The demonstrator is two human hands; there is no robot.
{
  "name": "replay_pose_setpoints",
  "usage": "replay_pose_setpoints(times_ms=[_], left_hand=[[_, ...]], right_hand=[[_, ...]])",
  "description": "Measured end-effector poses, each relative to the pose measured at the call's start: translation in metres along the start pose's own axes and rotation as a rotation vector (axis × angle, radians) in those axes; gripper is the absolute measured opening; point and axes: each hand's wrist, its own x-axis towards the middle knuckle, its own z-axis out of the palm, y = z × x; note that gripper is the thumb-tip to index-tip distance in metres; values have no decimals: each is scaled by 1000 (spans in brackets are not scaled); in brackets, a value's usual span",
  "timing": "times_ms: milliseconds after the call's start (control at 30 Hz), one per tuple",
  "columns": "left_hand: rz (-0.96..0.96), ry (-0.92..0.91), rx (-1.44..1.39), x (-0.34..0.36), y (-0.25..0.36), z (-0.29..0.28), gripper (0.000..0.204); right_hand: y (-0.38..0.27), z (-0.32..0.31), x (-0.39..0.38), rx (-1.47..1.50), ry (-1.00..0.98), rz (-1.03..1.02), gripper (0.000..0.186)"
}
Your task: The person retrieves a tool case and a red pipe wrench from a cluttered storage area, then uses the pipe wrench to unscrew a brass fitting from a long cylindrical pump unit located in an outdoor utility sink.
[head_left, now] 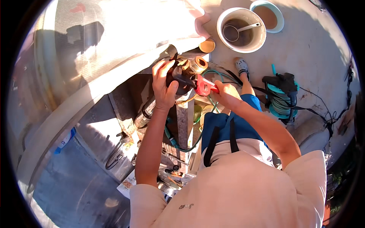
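Note:
My left hand (164, 84) grips a dark valve body (181, 80) that sticks out from the base of a large shiny steel tank (95, 45). A brass threaded fitting (198, 64) sits at the valve's outer end. My right hand (226, 93) is closed on the handle of a red pipe wrench (203, 86), whose jaws sit against the valve just below the brass fitting. Both hands are close together, the wrench between them.
A white bucket (241, 29) with a metal ladle stands on the concrete, a teal basin (268, 13) beside it. A hose reel (281, 96) with teal hose sits to the right. Loose tools and parts (167, 178) lie below. My sandalled foot (241, 66) rests near the bucket.

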Motion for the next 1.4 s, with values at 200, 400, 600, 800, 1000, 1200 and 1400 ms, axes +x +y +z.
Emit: replay_pose_setpoints(times_ms=[200,400,600,800,1000,1200,1400], left_hand=[[-66,49,437,-47,4,-37,99],[-244,-1,553,-72,-21,-17,97],[-94,164,429,-85,-33,-12,86],[-15,227,568,-94,-46,-7,70],[-128,240,476,-92,-41,-5,67],[-74,305,493,-88,-48,0,77],[-96,324,521,-93,-50,4,76]], right_hand=[[-1,-15,6,-50,47,-48,15],[-24,-17,-8,-78,28,114,25],[-98,-46,-37,179,-215,583,27],[-171,-59,-48,158,-203,560,21],[-204,-79,-32,-43,-313,584,21],[-243,-78,-7,-363,-328,648,27],[-283,-62,25,-655,-405,730,29]])
